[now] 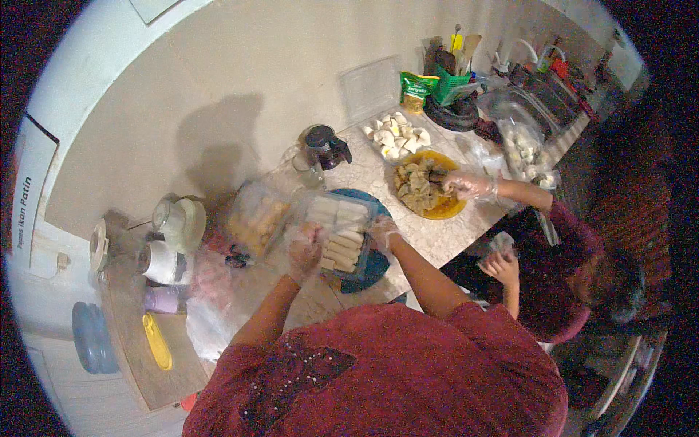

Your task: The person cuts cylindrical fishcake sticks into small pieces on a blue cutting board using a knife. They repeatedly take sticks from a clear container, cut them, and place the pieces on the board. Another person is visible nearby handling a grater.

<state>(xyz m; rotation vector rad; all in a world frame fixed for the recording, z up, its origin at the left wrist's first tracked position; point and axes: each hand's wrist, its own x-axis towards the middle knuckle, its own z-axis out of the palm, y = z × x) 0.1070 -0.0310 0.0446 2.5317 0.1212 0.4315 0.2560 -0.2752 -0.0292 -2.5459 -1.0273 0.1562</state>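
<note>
Pale, finger-shaped rolls [341, 240] lie in rows in a clear plastic container [351, 274]. My left hand [306, 249], in a thin clear plastic glove, grips the container's left side. On the opposite side my right hand [382, 234], gloved the same way, has its fingers closed on the rim. Beneath the container is a round blue tray [376, 268], showing around its right and far edges. Left of my left hand sits another clear container [256, 218] with yellowish pieces inside, blurred by its plastic.
A co-worker's gloved hand [470, 186] reaches into a yellow bowl [445, 211] of greyish filling; their other hand [502, 264] is raised. Behind stand a tray of white cut pieces [397, 137], a dark-lidded jug [326, 148] and a green pouch [416, 91]. A yellow-handled tool [156, 342] lies left.
</note>
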